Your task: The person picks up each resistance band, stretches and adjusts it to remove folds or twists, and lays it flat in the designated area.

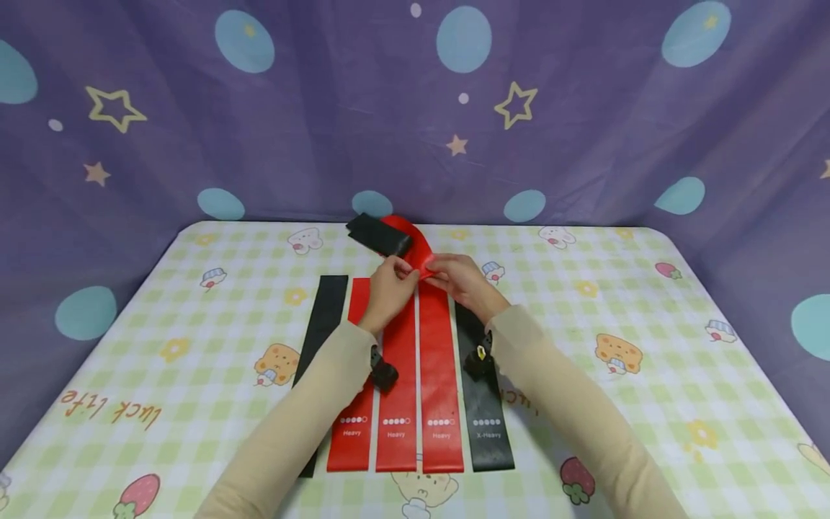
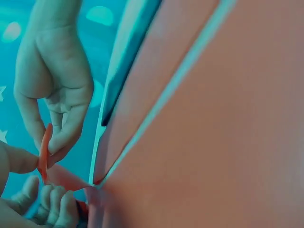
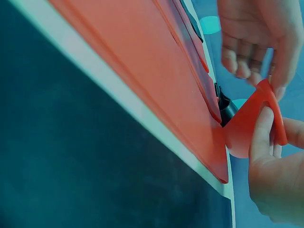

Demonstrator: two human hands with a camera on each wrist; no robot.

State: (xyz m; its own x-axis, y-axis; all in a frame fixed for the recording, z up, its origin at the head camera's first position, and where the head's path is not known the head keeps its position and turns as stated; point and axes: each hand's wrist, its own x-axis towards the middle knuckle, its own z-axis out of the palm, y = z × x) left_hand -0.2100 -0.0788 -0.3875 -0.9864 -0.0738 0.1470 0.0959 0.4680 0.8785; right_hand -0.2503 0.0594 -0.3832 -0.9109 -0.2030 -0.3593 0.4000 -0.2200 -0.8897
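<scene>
At the back of the table both hands hold a red resistance band, its upper part curving up behind them. My left hand pinches its edge between thumb and fingers. Close beside it, my right hand grips the band with the thumb on one face, as the right wrist view shows of the red band. A black band lies behind the left hand, against the red one. Below the hands, flat bands lie side by side: a black one, several red ones marked Heavy, and a black one marked X-Heavy.
The table is covered by a green checked cloth with cartoon prints. A purple curtain with stars and teal spots hangs behind its far edge. Each wrist carries a small black camera; the right one hangs over the X-Heavy band.
</scene>
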